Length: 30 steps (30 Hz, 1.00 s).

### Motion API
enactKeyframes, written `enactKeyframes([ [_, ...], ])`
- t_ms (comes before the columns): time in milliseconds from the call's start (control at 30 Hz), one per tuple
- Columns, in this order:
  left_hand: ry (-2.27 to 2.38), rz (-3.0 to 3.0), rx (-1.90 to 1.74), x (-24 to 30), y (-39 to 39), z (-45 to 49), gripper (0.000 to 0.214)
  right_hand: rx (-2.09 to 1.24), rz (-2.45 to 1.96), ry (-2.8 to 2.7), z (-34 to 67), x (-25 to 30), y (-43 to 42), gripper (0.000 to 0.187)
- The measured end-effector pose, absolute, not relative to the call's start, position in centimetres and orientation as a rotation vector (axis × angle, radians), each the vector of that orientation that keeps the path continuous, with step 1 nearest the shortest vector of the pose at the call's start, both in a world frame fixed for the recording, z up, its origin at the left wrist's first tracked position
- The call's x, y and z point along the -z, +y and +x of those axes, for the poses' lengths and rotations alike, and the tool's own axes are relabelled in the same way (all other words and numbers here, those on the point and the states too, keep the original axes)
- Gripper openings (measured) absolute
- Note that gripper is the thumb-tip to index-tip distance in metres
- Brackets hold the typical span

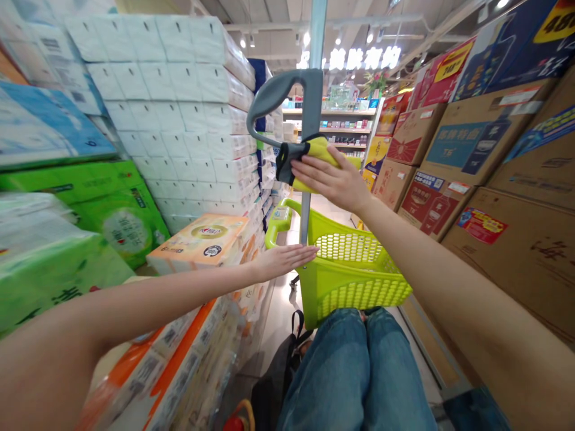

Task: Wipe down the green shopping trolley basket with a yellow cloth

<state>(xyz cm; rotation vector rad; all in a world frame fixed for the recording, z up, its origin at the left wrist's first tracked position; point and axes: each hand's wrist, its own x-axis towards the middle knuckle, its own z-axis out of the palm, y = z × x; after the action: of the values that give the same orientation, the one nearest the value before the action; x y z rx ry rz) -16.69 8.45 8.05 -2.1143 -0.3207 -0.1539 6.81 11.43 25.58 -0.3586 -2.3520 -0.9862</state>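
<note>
A yellow-and-grey cloth (320, 151) lies against the grey upright post (313, 102) of a lime-green shopping trolley. My right hand (338, 179) presses it there, fingers stretched across the cloth and the thumb above. Lower down, my left hand (287, 261) rests with straight fingers against the post, just above the green frame. It holds nothing. A grey looped handle (274, 99) juts left from the post above the cloth. The green slotted basket (363, 287) stands right of the post, in front of my knees.
Stacked white tissue packs (179, 108) and an orange-topped tissue pack (202, 239) line the left side close by. Cardboard cartons (476, 143) are piled along the right. A dark bag (274, 371) stands on the floor beside my legs. Shelves with goods (345, 129) stand at the back.
</note>
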Motion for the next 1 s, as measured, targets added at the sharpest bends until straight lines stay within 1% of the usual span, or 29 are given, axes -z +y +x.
enactKeyframes([
  [67, -0.325, -2.124, 0.161, -8.0, 8.4, -16.7, 0.061, 0.981, -0.396, -2.316, 6.6, -25.1, 11.4, 0.062],
  [167, -0.318, -2.131, 0.175, -8.0, 8.5, -16.6, 0.06, 0.966, -0.361, -2.329, 6.7, -20.1, 10.8, 0.066],
  [233, -0.319, -2.127, 0.176, -8.0, 8.4, -16.6, 0.059, 1.0, -0.22, -2.426, 7.2, -16.7, 10.3, 0.064],
  [300, -0.32, -2.113, 0.171, -8.0, 8.4, -16.6, 0.057, 1.05, -0.113, -2.53, 7.7, -15.3, 10.1, 0.063],
  [367, -0.311, -2.101, 0.172, -8.1, 8.3, -16.6, 0.057, 1.071, -0.077, -2.587, 8.0, -16.9, 10.2, 0.063],
  [500, -0.306, -2.092, 0.171, -8.3, 8.3, -16.7, 0.06, 1.024, -0.245, -2.494, 7.9, -24.3, 11.0, 0.067],
  [567, -0.314, -2.089, 0.154, -8.2, 8.2, -16.7, 0.06, 1.004, -0.33, -2.414, 7.5, -26.4, 11.4, 0.067],
  [633, -0.324, -2.092, 0.148, -8.2, 8.3, -16.7, 0.061, 1.003, -0.378, -2.352, 7.1, -25.7, 11.3, 0.066],
  [733, -0.326, -2.089, 0.139, -8.0, 8.4, -16.7, 0.06, 1.047, -0.339, -2.349, 7.0, -20.8, 10.5, 0.064],
  [833, -0.311, -2.074, 0.117, -7.9, 8.6, -16.6, 0.056, 1.105, -0.15, -2.508, 7.5, -16.8, 9.8, 0.06],
  [900, -0.313, -2.075, 0.106, -7.9, 8.6, -16.6, 0.056, 1.117, -0.076, -2.587, 7.9, -17.2, 9.7, 0.059],
  [1000, -0.331, -2.097, 0.091, -8.1, 8.4, -16.7, 0.058, 1.066, -0.155, -2.559, 8.1, -21.8, 10.3, 0.064],
])
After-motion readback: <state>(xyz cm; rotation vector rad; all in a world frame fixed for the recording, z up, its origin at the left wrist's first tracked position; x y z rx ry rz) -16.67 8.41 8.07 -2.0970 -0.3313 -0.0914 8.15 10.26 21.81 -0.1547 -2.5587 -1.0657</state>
